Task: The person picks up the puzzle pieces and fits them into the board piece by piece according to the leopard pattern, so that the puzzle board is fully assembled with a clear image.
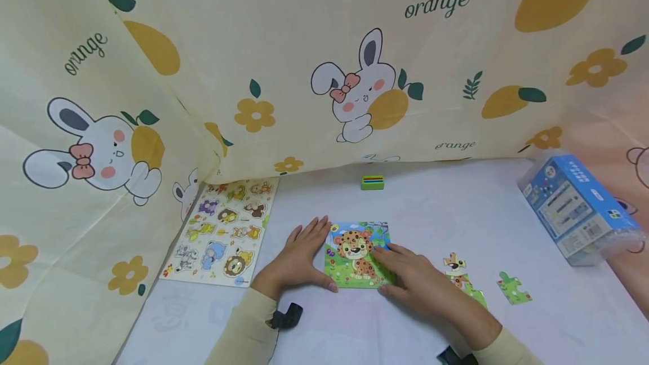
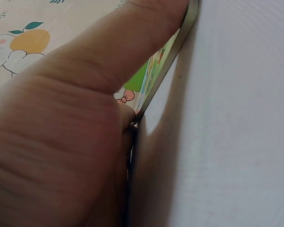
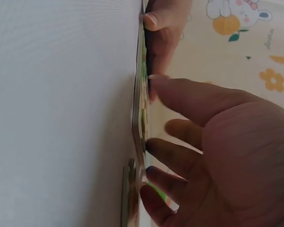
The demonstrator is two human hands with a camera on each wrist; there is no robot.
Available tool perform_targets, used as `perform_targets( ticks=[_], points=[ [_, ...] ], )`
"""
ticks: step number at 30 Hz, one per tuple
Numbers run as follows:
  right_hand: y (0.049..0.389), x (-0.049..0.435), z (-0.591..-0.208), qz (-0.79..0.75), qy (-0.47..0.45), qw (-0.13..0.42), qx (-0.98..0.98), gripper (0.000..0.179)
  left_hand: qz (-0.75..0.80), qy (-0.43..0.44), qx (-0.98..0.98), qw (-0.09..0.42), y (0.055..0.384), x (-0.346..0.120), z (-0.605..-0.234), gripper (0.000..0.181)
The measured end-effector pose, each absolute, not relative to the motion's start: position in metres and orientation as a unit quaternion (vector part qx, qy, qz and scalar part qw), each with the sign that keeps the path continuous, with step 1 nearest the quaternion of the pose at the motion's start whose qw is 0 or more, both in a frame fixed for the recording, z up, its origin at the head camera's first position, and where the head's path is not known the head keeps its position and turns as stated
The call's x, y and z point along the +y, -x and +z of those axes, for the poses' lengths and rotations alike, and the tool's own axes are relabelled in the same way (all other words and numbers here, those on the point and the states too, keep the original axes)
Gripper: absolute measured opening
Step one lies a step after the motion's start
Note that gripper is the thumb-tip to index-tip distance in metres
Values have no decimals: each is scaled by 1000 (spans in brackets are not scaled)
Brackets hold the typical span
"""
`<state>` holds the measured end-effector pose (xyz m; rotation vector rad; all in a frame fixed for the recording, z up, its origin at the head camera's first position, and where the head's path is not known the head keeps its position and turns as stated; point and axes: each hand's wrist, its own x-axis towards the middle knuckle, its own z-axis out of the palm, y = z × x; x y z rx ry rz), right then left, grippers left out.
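A square leopard picture puzzle (image 1: 357, 249) lies flat on the white tabletop between both hands. My left hand (image 1: 299, 261) rests along its left side, fingers spread and straight, the thumb by the near left corner. My right hand (image 1: 418, 277) reaches over its right side with extended fingers touching the surface and covers part of the picture. Thin and edge-on, the puzzle board (image 3: 137, 109) shows in the right wrist view beside the right fingertips. To the right lie loose pieces: a leopard-patterned piece (image 1: 454, 262), others partly hidden by the right hand, and a green puzzle piece (image 1: 514, 288).
An animal picture board (image 1: 218, 241) lies at the left. A small green block with coloured stripes (image 1: 372, 183) stands at the back. At the right is a blue box in clear plastic (image 1: 580, 207). Printed cloth (image 1: 284, 44) hangs behind and at the sides.
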<state>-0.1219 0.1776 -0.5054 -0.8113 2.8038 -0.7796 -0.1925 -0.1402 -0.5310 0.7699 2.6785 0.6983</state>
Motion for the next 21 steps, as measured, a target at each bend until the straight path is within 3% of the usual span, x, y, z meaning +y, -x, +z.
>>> perform_targets(
  ticks=[7,16,21],
  points=[
    [123,191,-508,-379,232,71,893,72,242,-266,923,137,193,-139,-530,152],
    [123,225,-497,-500,167,49,848,50,242,-269,923,132,193,-139,-529,151],
    [123,254,-497,-542,187,23,819,46,245,-270,922,131,192,-141,-529,151]
  ],
)
